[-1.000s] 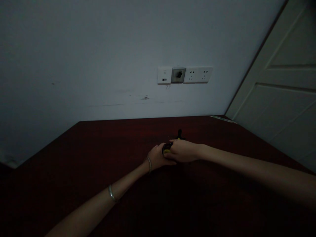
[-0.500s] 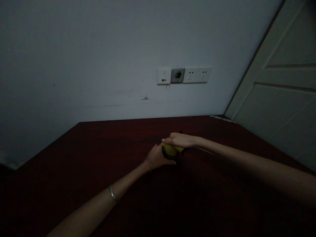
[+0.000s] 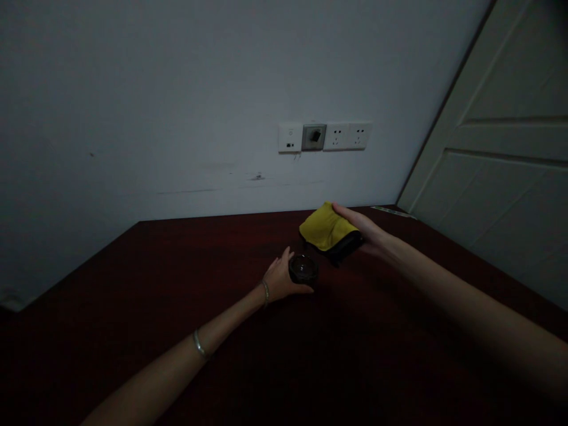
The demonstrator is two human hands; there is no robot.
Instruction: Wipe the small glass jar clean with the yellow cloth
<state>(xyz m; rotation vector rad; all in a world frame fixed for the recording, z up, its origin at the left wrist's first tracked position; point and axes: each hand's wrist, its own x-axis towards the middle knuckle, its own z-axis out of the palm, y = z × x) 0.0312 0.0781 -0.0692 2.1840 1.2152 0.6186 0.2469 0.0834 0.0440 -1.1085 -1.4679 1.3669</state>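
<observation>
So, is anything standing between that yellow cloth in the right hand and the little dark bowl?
Nothing visible stands between the yellow cloth, held in the right hand, and the dark bowl. The left hand holds the bowl from its left, leaving the side toward the cloth uncovered.

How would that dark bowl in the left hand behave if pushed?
The dark bowl would probably keep its shape: its glassy shine looks hard. That gloss suggests it might be slippery. Being squat-looking, it may slide sooner than tip.
</observation>
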